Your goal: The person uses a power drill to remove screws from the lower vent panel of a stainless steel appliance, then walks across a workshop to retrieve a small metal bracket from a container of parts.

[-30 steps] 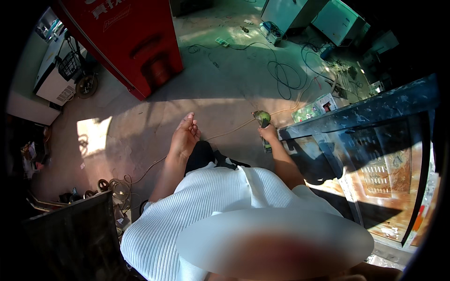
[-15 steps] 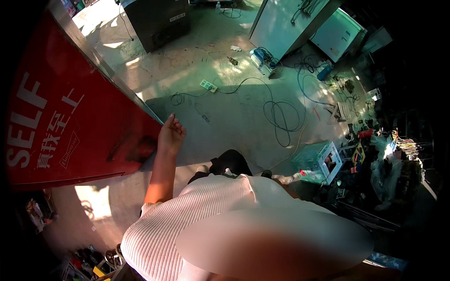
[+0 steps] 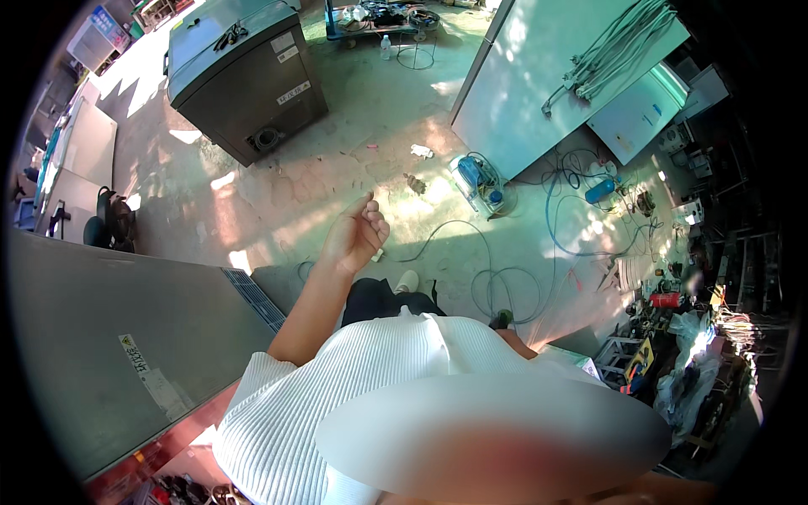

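My left hand hangs in the air ahead of my body, above the concrete floor. Its fingers curl loosely in toward the palm, and nothing shows in them. On the right, only a piece of my right forearm comes out past my white ribbed shirt. A small dark green thing shows at its end; whether my right hand holds it I cannot tell, as the fingers are hidden. Below the left hand, my dark trouser leg and a light shoe are in view.
A grey-topped cabinet with red below stands close at my left. Ahead are a dark metal chest and a tall pale cabinet. Cables loop across the floor near a blue machine. Clutter fills the right side.
I have moved forward. The red cabinet side has given way to its grey top, and the dark chest looks nearer. The boxed item on the right has slipped mostly behind my shirt.
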### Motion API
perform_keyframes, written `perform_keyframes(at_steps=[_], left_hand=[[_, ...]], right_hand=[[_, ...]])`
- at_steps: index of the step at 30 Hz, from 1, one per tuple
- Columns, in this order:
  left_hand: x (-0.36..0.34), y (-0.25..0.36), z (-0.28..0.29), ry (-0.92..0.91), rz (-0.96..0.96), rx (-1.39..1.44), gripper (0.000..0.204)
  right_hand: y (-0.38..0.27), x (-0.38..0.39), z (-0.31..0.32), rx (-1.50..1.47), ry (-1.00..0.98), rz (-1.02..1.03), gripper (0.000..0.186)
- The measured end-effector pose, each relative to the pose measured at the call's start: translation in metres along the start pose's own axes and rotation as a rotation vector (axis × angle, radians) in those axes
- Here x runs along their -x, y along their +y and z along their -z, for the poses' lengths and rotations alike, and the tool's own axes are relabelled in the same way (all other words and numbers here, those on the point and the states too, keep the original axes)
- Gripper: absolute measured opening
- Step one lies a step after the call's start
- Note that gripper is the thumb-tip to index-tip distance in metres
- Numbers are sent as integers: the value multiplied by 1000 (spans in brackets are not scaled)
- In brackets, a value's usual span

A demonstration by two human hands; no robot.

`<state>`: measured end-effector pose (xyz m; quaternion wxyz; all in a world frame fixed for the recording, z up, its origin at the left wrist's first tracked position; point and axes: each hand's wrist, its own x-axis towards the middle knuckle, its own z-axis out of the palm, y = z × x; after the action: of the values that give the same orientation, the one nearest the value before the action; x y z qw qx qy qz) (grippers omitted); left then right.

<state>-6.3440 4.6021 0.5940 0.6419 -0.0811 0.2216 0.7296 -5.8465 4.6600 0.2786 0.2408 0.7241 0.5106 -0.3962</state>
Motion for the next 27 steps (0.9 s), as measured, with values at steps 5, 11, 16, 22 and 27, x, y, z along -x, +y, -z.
perform_keyframes(at_steps=[5,11,16,22,27], left_hand=[[-111,70,-48,-2,-173,-100,7],[-238,200,-23,146,-216,129,6],[-352,310,-47,182,-337,175,6],[-465,414,-82,190,-377,123,10],[-592,450,-97,208,-267,191,9]], right_hand=[[-328,-27,169,-57,493,517,29],[-584,2,254,2,448,704,42],[-633,-114,253,224,161,340,44],[-525,-202,252,-52,-118,227,21],[-518,-262,295,457,-177,870,17]])
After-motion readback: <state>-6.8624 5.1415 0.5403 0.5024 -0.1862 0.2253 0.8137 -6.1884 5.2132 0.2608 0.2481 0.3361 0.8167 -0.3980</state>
